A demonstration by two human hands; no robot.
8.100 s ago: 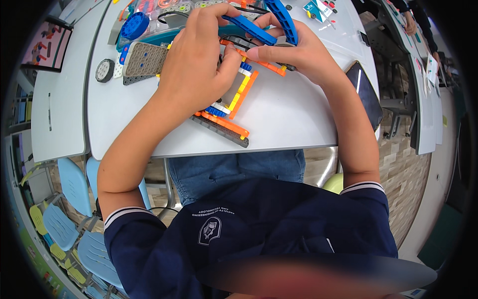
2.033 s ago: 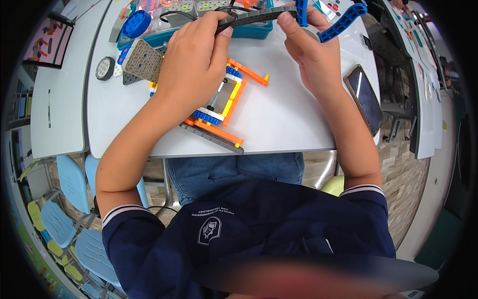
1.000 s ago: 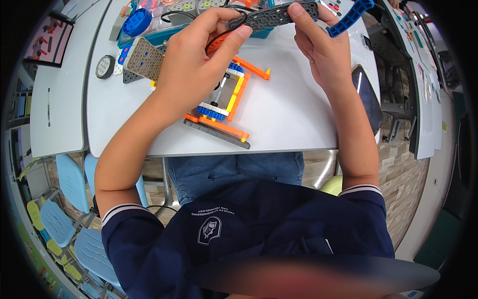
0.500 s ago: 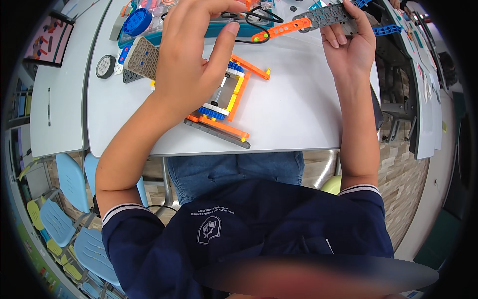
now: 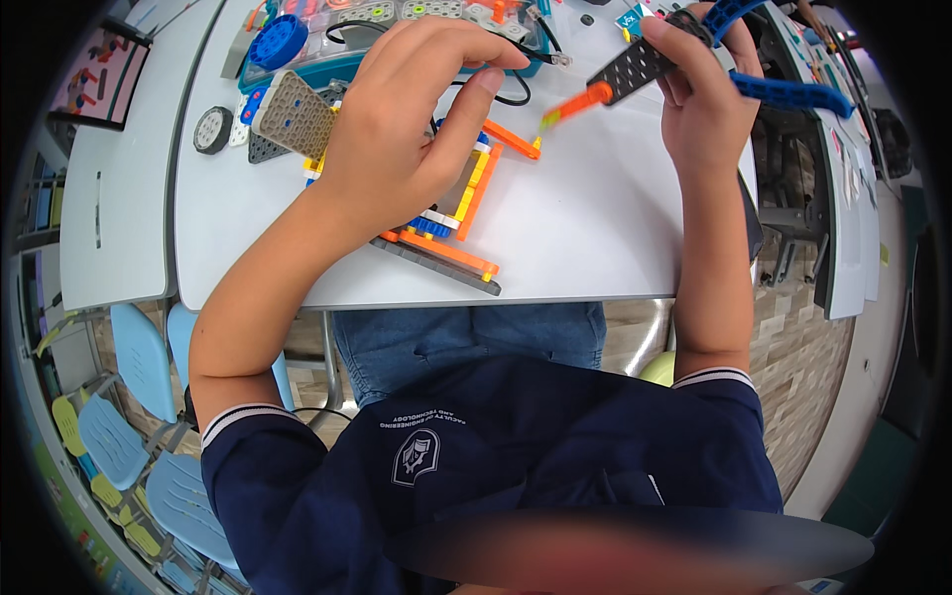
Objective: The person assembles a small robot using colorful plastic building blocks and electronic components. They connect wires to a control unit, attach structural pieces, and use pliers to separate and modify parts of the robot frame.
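My right hand (image 5: 706,124) grips a construction-kit claw arm: a dark grey perforated beam (image 5: 635,71), an orange beam (image 5: 580,103) with a lime pin at its tip, and blue curved pieces (image 5: 798,94) sticking out on the other side. My left hand (image 5: 402,124) is raised, fingers stretched and thumb apart, with nothing visible between them. Beneath it on the table lies a built frame of orange, yellow, white and blue parts (image 5: 478,193), partly hidden by the hand. A grey beam (image 5: 436,268) edges its near side. Close to the left wrist, a beige perforated plate (image 5: 297,117) juts from the build.
A clear-and-teal parts box (image 5: 317,74) stands at the far side with a blue wheel hub (image 5: 278,42) on it. Black cables (image 5: 516,97) trail by the box. A grey-and-black wheel (image 5: 212,130) lies at the left. The white table's near edge (image 5: 555,299) is before me.
My right hand has tilted the claw arm so its orange end points down and left, toward the frame. The left hand has shifted slightly right and down; the cable by its fingers has moved.
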